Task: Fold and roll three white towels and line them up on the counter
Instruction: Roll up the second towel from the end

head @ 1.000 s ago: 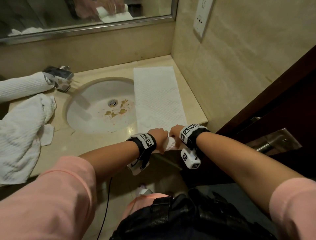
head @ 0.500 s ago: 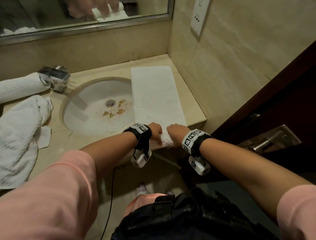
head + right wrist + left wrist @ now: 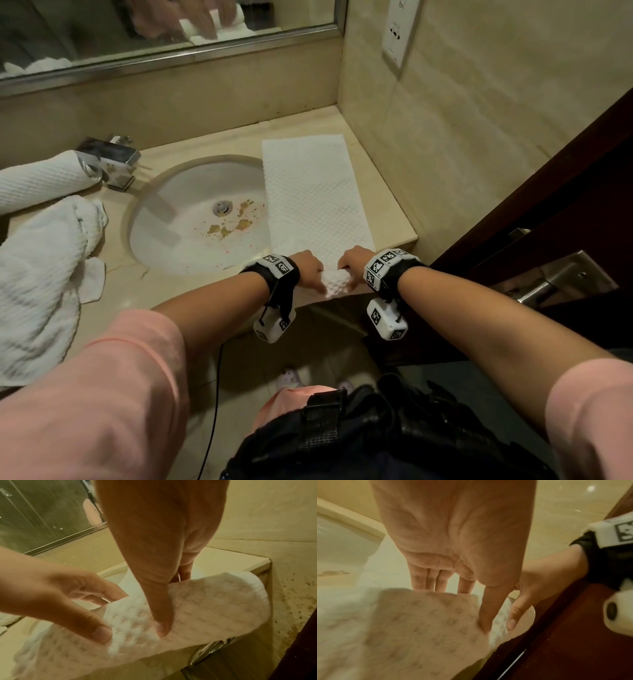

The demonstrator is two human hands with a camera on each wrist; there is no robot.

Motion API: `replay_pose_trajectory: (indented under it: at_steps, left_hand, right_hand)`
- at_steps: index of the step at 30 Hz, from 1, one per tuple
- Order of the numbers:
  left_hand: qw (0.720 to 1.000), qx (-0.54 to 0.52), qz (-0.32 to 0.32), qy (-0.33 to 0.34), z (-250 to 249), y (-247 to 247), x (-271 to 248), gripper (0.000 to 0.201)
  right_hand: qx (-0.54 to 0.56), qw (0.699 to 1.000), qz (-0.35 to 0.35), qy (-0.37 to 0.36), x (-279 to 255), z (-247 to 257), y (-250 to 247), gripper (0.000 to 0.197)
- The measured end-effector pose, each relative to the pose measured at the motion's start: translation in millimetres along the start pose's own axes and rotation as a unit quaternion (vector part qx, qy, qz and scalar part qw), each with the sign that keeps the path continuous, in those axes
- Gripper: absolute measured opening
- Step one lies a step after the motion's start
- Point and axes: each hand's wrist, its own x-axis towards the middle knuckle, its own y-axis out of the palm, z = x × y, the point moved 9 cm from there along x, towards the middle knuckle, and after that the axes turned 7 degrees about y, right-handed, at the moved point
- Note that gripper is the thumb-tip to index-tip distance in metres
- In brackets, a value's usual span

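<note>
A waffle-textured white towel [image 3: 317,198], folded into a long strip, lies along the beige stone counter [image 3: 383,192] toward its right front corner, its near end curled into a soft roll. Left hand [image 3: 308,267] and right hand [image 3: 354,262] pinch that roll at the front edge, thumbs under, fingers over.

three white towels [image 3: 317,195], two hands [image 3: 308,267], perhaps one faucet [image 3: 111,161]

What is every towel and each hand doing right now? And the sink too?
Folded towel: flat on the counter, near end rolled up.
Left hand: grips the rolled end.
Right hand: grips the rolled end.
Rolled towel: finished, lying by the faucet.
Loose towel: crumpled, not folded.
Sink: stained brown near the drain.
</note>
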Motion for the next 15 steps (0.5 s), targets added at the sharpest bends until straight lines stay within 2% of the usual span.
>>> replay_pose_trajectory:
  at_steps: [3,6,10,15]
  left_hand:
    - [1.000,0.003,0.001,0.000,-2.3,-1.9,-2.1,0.047]
    - [0.999,-0.041,-0.005,-0.008,-4.5,2.0,0.2,0.068]
    - [1.000,-0.025,0.000,-0.005,-10.4,2.4,2.1,0.080]
    - [1.000,-0.002,0.018,-0.003,-8.9,1.6,6.4,0.076]
  right_hand:
    - [0.001,1.000,0.014,-0.002,2.4,-2.6,-2.2,0.033]
    - [0.022,0.999,0.022,-0.009,7.9,-9.1,-3.8,0.041]
    - [0.017,0.997,0.072,-0.006,10.3,-10.9,-5.2,0.026]
    - [0.013,0.994,0.107,-0.019,2.3,-3.7,-11.8,0.053]
